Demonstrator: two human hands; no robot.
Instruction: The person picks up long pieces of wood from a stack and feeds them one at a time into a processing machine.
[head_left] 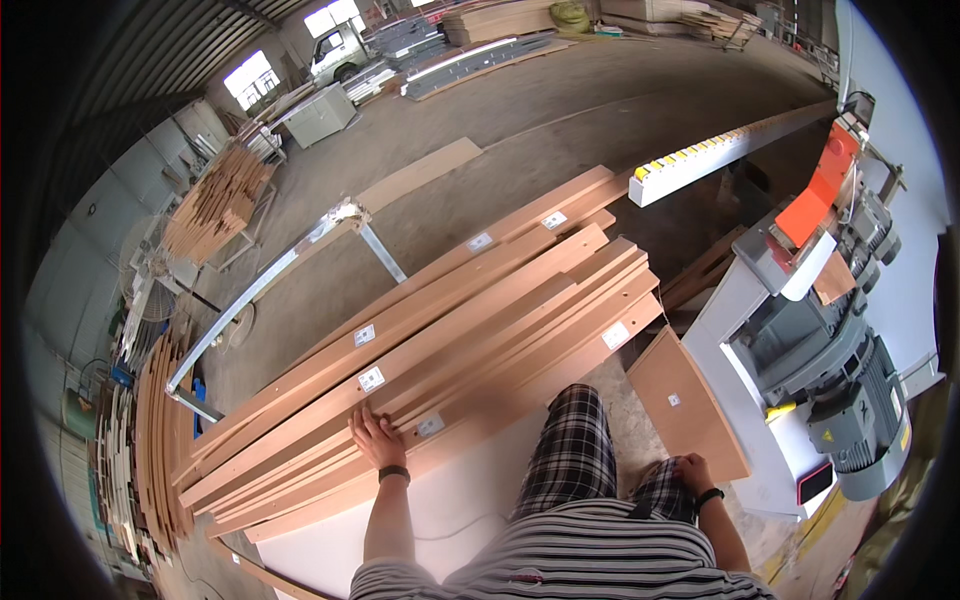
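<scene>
Long light-brown wooden boards (480, 340) lie side by side in a slanting stack in front of me, several with small white labels. My left hand (377, 438) rests on top of the near boards, fingers spread and nothing in its grip. It lies between two labels, one white label (371, 378) just beyond it and another label (431, 425) to its right. My right hand (692, 472) hangs by my right thigh against the plaid shorts (660, 490), its fingers loosely curled with nothing visible in them. A labelled brown panel (690, 400) leans just beyond it.
On the right stands a machine with grey motors (855, 420) and an orange guard (822, 185). A roller rail (730, 155) with yellow wheels runs away from it. A metal frame (270, 270) stands beyond the boards, and a fan (150, 265) at the left.
</scene>
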